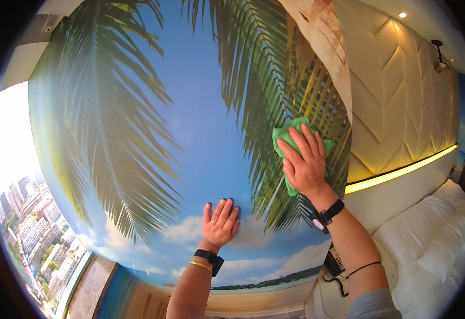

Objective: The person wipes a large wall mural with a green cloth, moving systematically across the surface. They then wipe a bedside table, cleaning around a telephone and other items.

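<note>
My right hand [305, 167] presses a green cleaning cloth [281, 137] flat against a wall mural [200, 131] of palm fronds, blue sky and a beach. The cloth lies bunched under the palm, its edges showing above the fingers and to the right. Lower and further left, my left hand [221, 223] rests on the same mural over a painted cloud. Its fingers are spread a little, and it holds nothing. A ring is on one finger, and both wrists wear black bands.
At left a window [17, 159] looks out over city buildings, with a stone sill [91, 285] below. To the right are a padded wall panel [396, 91], a lit yellow strip [400, 169], a bed with white pillows [424, 223], and a corded telephone [334, 261] on a bedside table [328, 305].
</note>
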A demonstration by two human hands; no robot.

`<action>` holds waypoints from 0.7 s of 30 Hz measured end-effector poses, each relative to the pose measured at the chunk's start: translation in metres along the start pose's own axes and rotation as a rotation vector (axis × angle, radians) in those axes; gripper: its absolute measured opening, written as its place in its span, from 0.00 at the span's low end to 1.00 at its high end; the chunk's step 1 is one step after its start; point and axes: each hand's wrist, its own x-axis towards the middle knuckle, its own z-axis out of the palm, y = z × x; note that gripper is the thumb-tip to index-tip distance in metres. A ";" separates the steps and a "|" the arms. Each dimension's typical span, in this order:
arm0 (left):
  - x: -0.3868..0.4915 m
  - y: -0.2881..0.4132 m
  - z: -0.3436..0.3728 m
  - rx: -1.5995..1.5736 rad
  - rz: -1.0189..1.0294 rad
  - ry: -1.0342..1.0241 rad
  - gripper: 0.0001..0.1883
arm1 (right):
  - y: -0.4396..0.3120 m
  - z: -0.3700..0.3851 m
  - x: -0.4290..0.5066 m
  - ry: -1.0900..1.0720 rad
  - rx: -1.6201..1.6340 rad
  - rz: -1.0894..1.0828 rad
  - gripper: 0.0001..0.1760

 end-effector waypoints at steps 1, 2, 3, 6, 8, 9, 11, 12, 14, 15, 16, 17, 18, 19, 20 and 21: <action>-0.001 0.000 0.000 -0.004 -0.005 0.000 0.17 | -0.008 0.006 0.007 0.001 -0.004 0.029 0.23; -0.001 0.000 0.000 -0.003 -0.005 -0.003 0.17 | -0.017 0.011 0.012 -0.010 0.008 0.023 0.23; -0.002 0.000 0.000 -0.002 -0.006 -0.005 0.17 | -0.025 0.017 0.015 -0.026 0.014 -0.001 0.24; -0.003 0.000 -0.001 0.006 -0.018 -0.008 0.17 | -0.049 0.026 0.006 -0.098 0.093 -0.119 0.25; -0.003 0.002 -0.001 -0.001 -0.079 0.020 0.16 | -0.065 0.026 -0.016 -0.230 0.141 -0.161 0.24; -0.004 0.003 0.000 -0.002 -0.107 0.032 0.16 | -0.071 0.024 -0.029 -0.228 0.151 -0.206 0.23; -0.004 0.005 0.002 0.007 -0.192 0.097 0.17 | -0.077 0.018 -0.055 -0.298 0.163 -0.259 0.22; -0.005 0.005 0.002 0.013 -0.232 0.129 0.17 | -0.077 0.015 -0.067 -0.281 0.164 -0.320 0.21; -0.005 0.005 0.002 0.026 -0.243 0.127 0.17 | -0.070 0.010 -0.084 -0.247 0.162 -0.411 0.20; -0.005 0.005 0.002 0.032 -0.248 0.128 0.18 | -0.062 0.008 -0.088 -0.269 0.150 -0.408 0.20; -0.005 0.004 0.002 0.032 -0.244 0.126 0.17 | -0.056 0.004 -0.091 -0.262 0.139 -0.400 0.20; -0.005 0.004 0.002 0.033 -0.242 0.125 0.17 | -0.052 0.000 -0.092 -0.245 0.129 -0.399 0.20; -0.004 0.004 0.001 0.040 -0.236 0.126 0.17 | -0.045 -0.001 -0.088 -0.236 0.119 -0.363 0.20; -0.005 0.005 0.001 0.033 -0.240 0.121 0.17 | -0.040 -0.002 -0.084 -0.240 0.100 -0.305 0.21; -0.005 0.004 0.001 0.033 -0.240 0.117 0.16 | -0.033 -0.002 -0.075 -0.190 0.094 -0.243 0.21; -0.005 0.005 0.001 0.035 -0.244 0.116 0.16 | -0.028 0.001 -0.063 -0.128 0.091 -0.209 0.21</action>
